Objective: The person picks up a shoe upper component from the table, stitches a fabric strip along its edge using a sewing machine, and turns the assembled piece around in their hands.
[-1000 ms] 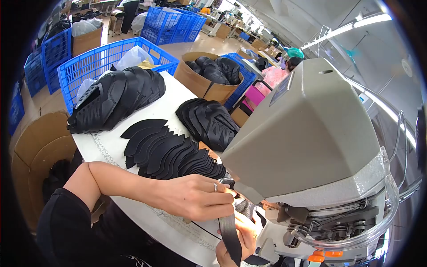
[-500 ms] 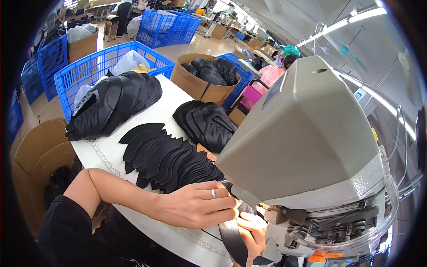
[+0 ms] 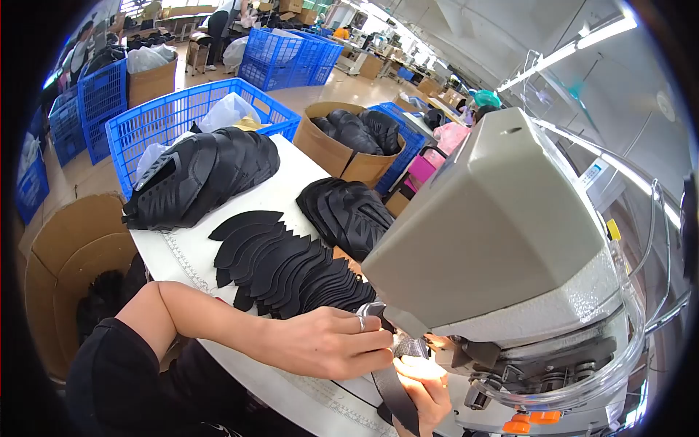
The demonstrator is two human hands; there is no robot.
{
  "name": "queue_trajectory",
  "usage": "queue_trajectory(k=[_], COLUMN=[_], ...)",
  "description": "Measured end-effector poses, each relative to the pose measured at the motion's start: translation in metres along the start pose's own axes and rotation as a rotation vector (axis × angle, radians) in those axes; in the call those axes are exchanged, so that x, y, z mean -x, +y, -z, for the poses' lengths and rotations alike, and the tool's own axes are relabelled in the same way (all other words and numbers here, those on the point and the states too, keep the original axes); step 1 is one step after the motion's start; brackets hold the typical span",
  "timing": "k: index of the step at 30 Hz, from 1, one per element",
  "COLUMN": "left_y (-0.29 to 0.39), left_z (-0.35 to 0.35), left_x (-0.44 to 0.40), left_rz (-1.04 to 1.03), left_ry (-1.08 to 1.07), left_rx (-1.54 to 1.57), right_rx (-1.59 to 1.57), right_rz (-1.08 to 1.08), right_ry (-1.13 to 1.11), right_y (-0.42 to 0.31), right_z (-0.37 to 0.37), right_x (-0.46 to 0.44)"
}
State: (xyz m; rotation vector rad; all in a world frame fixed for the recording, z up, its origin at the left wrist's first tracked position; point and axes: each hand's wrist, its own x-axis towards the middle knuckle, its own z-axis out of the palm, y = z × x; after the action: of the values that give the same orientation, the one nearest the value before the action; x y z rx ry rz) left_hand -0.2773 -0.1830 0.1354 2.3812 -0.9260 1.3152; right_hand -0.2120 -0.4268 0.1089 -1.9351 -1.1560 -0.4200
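Under the head of a sewing machine (image 3: 488, 226), both my hands are on a black curved shoe piece (image 3: 398, 402). My left hand (image 3: 331, 344), with a ring on one finger, reaches in from the left and has its fingers closed on the upper edge of the piece. Lower and to the right, my right hand (image 3: 424, 390) pinches the piece from the other side; part of this hand is hidden. The needle area lies behind fingers and machine head. Just beyond my left hand, many black curved cut pieces (image 3: 287, 266) overlap in a fanned row.
Black shoe uppers lie stacked on the white table (image 3: 295, 164): one stack (image 3: 211, 175) at the back left, another (image 3: 346, 211) near the machine. Behind stand a blue crate (image 3: 145, 120) and a cardboard box (image 3: 349, 164) of black parts. An open carton (image 3: 65, 255) stands left.
The whole view has shifted slightly, so the scene sits farther right and lower. Both hands stay on the black piece at the machine, and its hanging end is angled a little differently.
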Motion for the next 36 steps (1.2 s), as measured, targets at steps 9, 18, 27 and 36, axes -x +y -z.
queue_trajectory(k=[9,18,27,36], left_y=[0.002,0.004,0.004,0.003], left_z=[-0.010,-0.011,-0.009,-0.009], left_x=[0.003,0.002,0.000,0.002], left_rz=[0.012,-0.022,-0.021,-0.006], left_ry=[0.031,0.077,0.069,0.049], left_rx=[-0.020,-0.064,-0.055,-0.049], right_rx=[0.059,0.166,0.313,0.436], right_rz=[0.012,0.066,0.133,0.166], right_ry=[-0.002,-0.001,0.012,0.025], right_y=[0.008,0.014,0.022,0.025], right_z=[0.001,0.005,0.002,-0.001], right_x=[0.002,0.009,0.023,0.028])
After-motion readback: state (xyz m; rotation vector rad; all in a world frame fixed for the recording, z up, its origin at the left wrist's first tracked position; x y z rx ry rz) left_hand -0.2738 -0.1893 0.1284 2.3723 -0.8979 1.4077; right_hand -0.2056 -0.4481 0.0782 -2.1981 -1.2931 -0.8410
